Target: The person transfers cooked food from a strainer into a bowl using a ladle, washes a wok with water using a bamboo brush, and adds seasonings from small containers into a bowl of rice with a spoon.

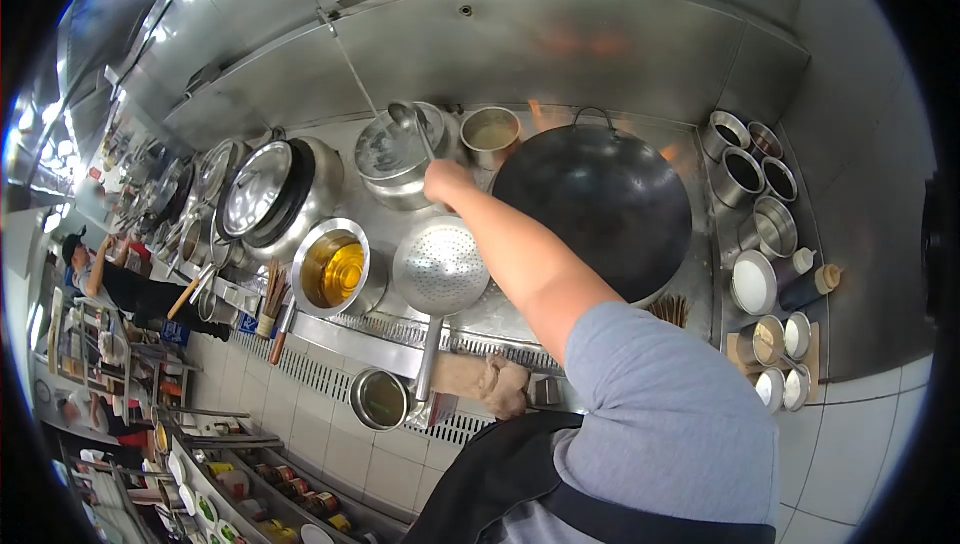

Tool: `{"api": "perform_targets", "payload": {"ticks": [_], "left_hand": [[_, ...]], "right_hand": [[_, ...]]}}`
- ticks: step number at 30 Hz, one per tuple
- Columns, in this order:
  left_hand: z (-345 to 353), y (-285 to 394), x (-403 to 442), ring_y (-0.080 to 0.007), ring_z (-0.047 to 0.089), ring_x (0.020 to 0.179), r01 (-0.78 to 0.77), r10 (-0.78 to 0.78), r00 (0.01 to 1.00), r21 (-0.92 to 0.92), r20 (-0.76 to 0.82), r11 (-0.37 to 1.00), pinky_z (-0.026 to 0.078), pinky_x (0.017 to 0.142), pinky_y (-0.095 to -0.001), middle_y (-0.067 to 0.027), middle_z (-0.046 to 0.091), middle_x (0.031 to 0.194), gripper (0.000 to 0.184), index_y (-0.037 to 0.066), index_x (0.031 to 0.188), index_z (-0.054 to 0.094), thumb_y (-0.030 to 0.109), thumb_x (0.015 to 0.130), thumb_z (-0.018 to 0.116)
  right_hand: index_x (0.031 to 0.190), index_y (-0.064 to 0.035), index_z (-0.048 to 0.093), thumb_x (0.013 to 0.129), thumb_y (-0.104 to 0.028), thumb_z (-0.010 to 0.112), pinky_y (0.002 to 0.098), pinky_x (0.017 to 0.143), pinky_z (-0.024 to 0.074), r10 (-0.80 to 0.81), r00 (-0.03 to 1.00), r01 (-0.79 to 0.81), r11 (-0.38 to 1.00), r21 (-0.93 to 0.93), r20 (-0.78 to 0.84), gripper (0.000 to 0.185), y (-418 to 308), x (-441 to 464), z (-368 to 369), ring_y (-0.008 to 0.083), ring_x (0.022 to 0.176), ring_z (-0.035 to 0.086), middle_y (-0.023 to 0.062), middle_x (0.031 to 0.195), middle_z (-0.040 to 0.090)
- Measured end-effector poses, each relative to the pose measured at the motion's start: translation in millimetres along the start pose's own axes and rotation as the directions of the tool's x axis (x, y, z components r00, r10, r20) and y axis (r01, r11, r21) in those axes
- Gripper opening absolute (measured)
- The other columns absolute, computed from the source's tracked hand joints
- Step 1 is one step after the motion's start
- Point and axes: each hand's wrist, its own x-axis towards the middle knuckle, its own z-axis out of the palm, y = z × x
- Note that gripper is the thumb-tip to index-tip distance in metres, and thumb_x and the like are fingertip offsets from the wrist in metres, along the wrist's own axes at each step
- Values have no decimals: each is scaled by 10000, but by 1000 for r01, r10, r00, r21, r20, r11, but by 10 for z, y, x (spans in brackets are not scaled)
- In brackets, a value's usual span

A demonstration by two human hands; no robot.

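Note:
My right hand (446,184) is closed around the handle of a metal ladle (425,136), my arm stretched across the stove. The ladle's bowl is over or against a wide metal pot (385,149) with a flat cover; whether they touch I cannot tell. Just right of it stands a smaller pot of cloudy liquid (491,134). Below my forearm and to its right, a large dark wok (600,204) sits on a burner, with flames at its rim. A perforated strainer (440,264) lies nearer to me, its handle pointing my way. My left hand is out of view.
A pot of yellow oil (343,269) stands left of the strainer. A crumpled brown cloth (490,384) lies at the stove's front edge, near a small pot (380,400). Seasoning containers (754,284) line the right side. Another person (110,279) stands far left.

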Motion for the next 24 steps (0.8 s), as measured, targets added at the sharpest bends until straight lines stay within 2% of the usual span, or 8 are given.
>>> {"api": "perform_targets", "payload": {"ticks": [3, 4, 5, 7, 12, 17, 20, 24], "left_hand": [[2, -21, -30, -400, 632, 928, 9, -9, 1000, -3, 3, 1000, 500, 817, -477, -235, 656, 933, 383, 40, 1032, 679, 358, 831, 608], [0, -25, -35, -400, 633, 927, 10, -10, 1000, -2, 2, 1000, 500, 816, -477, -235, 657, 930, 383, 39, 1030, 680, 359, 831, 608], [-1, -31, -47, -400, 633, 925, 12, -12, 1000, -1, 1, 1000, 500, 815, -477, -236, 657, 928, 383, 39, 1028, 680, 360, 831, 608], [-5, -38, -62, -400, 634, 923, 16, -16, 1000, 1, 3, 1000, 500, 814, -477, -236, 658, 923, 383, 38, 1024, 682, 361, 831, 608], [-38, -23, -81, -400, 636, 916, 17, -17, 1000, 17, 4, 1000, 500, 809, -478, -236, 659, 911, 384, 35, 1014, 685, 365, 832, 609], [-94, 35, -75, -400, 638, 909, 1, -2, 1000, 45, 7, 999, 500, 805, -479, -237, 661, 898, 385, 33, 1004, 689, 369, 832, 610], [-127, 76, -58, -399, 639, 905, -20, 19, 1000, 71, 11, 997, 500, 803, -479, -237, 662, 891, 386, 32, 998, 691, 371, 832, 610], [-164, 137, -55, -399, 641, 899, -62, 59, 998, 123, 27, 991, 500, 800, -479, -237, 663, 881, 388, 30, 990, 694, 374, 833, 610]], "right_hand": [[791, 59, 663, 778, -33, 539, 408, 528, 507, -125, 991, 129, 987, -93, 43, 155, 43, 194, 276, 320, 611, 671, 225, 716, 662], [715, 20, 627, 775, -33, 542, 390, 483, 473, -24, 980, -83, 848, 524, 195, 117, 10, 212, 245, 286, 566, 637, 188, 667, 630], [639, -19, 591, 772, -34, 545, 372, 438, 439, -41, 928, -335, 343, 878, 370, 141, -32, 242, 207, 253, 520, 602, 150, 618, 598], [675, -67, 485, 751, -31, 546, 268, 411, 396, -166, 867, -485, -70, 871, 470, 104, -30, 461, 138, 172, 482, 532, 80, 622, 528], [671, -81, 434, 753, -64, 546, 273, 415, 423, -301, 844, -535, -412, 738, 444, 140, -31, 552, -408, 165, 488, 525, 41, 581, 488], [710, -53, 443, 745, -9, 546, 257, 475, 496, -222, 962, -259, -544, 798, 161, 117, 70, 485, -911, 176, 515, 532, 45, 614, 492], [722, -46, 443, 750, 0, 531, 268, 470, 512, -162, 980, -195, -630, 752, 119, 102, 284, 564, -1219, 180, 515, 540, 50, 622, 488], [779, -32, 455, 800, -42, 485, 286, 442, 513, -18, 983, -170, -458, 872, 182, 38, 670, 459, -1856, 195, 526, 568, 71, 656, 502]]}}
